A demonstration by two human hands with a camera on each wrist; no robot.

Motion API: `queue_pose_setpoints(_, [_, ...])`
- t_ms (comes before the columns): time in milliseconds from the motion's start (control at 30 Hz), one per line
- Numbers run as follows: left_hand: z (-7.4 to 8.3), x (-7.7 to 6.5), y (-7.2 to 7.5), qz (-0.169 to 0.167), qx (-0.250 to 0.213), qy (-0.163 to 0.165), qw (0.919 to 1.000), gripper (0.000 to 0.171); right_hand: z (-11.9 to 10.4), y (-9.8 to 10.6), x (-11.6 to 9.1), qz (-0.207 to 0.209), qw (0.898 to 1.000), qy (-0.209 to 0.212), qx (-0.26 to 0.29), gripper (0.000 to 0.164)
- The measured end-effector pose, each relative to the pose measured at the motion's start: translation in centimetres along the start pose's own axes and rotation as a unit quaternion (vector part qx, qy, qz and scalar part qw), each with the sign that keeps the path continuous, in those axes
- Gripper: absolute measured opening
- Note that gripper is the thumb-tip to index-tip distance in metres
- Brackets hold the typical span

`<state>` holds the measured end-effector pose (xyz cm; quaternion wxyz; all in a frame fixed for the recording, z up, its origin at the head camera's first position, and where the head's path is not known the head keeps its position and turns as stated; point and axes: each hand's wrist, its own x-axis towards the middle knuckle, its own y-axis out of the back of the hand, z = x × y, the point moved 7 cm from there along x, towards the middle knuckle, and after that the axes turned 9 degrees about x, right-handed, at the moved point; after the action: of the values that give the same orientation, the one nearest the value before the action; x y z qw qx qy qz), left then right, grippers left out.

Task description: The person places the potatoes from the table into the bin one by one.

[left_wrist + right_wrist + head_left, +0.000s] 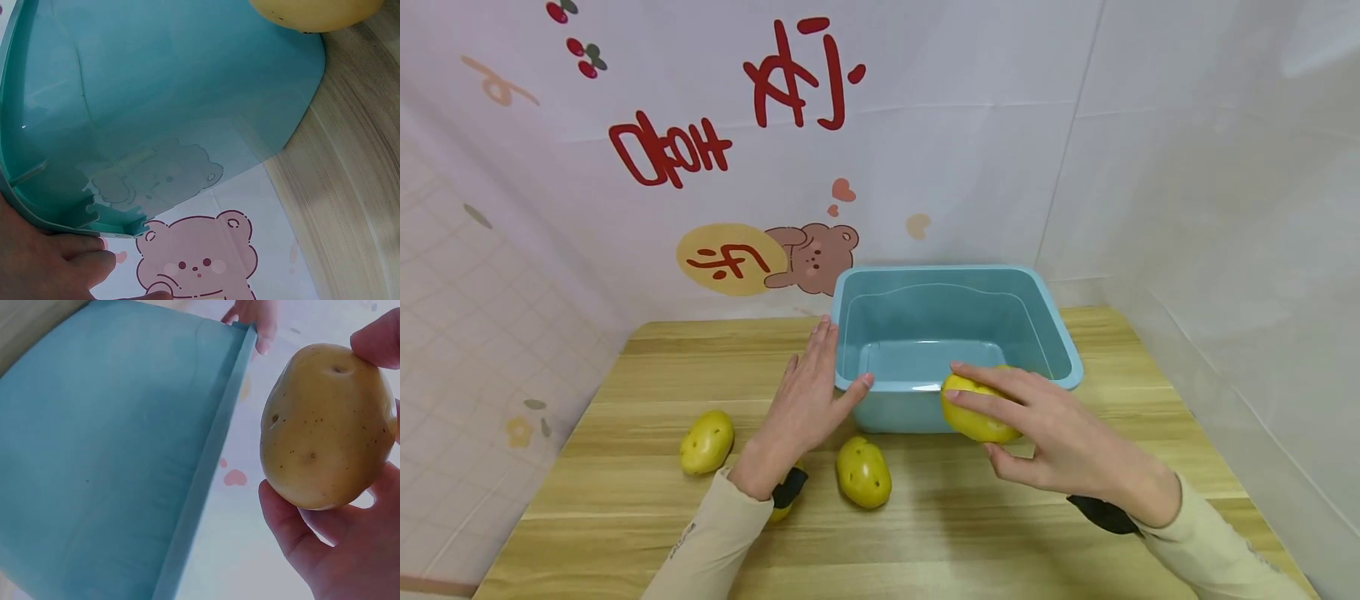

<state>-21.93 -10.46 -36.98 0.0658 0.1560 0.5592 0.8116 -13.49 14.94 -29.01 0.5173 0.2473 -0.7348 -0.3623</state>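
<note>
— On the pale wood-grain table (962, 533), what shows from your head camera?
— A light-blue rectangular plastic tub (895, 413), in front of a white printed sheet (962, 167). My right hand (1060, 425) grasps a smooth yellow oval potato (977, 428) at the tub's near rim, towards its right end; whether it is over the rim or in front of it, I can't tell. My left hand (808, 400) is at the near left corner, its fingers straight along the side, its thumb at the rim.
— Any more potatoes?
— Three. The left potato (707, 442) lies well apart from the tub, the middle potato (863, 472) near its front wall, and the half-hidden potato (779, 512) under my left wrist, partly behind a black wrist band (789, 486).
— And the left wrist view?
— The tub's wall fills much of it, with my left hand touching the rim at lower left, beside a pink cartoon bear (197, 250) on the sheet. A yellow potato edge (315, 12) shows at the top; I can't tell whose.
— The right wrist?
— My thumb and fingers pinch the speckled potato from opposite sides, apart from the rim. My left hand appears beyond, at the tub's corner.
</note>
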Motion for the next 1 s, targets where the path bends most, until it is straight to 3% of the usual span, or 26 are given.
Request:
queue_pose_setpoints(467, [-0.1, 0.0, 0.0, 0.003, -0.003, 0.001, 1.0000, 0.098, 1.1, 1.5, 1.7, -0.010, 1.000, -0.008, 0.022, 0.050])
queue_pose_setpoints(800, [0.0, 0.0, 0.0, -0.002, -0.001, 0.004, 1.0000, 0.097, 2.5, 3.0, 2.4, -0.058, 0.997, -0.035, 0.022, 0.050])
queue_pose_setpoints(1000, [0.0, 0.0, 0.0, -0.003, 0.000, 0.004, 1.0000, 0.098, 3.6, 3.5, 2.6, -0.074, 0.996, -0.044, 0.023, 0.058])
